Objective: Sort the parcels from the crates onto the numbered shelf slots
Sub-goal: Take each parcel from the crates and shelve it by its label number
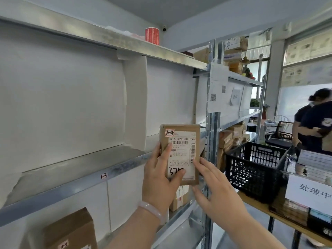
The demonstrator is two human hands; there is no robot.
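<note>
A small brown cardboard parcel (181,133) with a white shipping label and a red tag reading "1-4" stands upright in front of the metal shelf (75,178). My left hand (159,178) grips its left side, thumb across the label. My right hand (215,191) lies with straight fingers against the parcel's lower right edge. A "1-3" tag (104,175) marks the shelf's front rail to the left. White dividers (134,103) split the shelf into slots.
A black plastic crate (255,169) sits on a table at right, beside a white sign (310,193) and stacked items. More brown boxes (70,229) lie on the lower shelf. A person in dark clothes (312,121) stands at far right. A red roll (152,35) sits on top.
</note>
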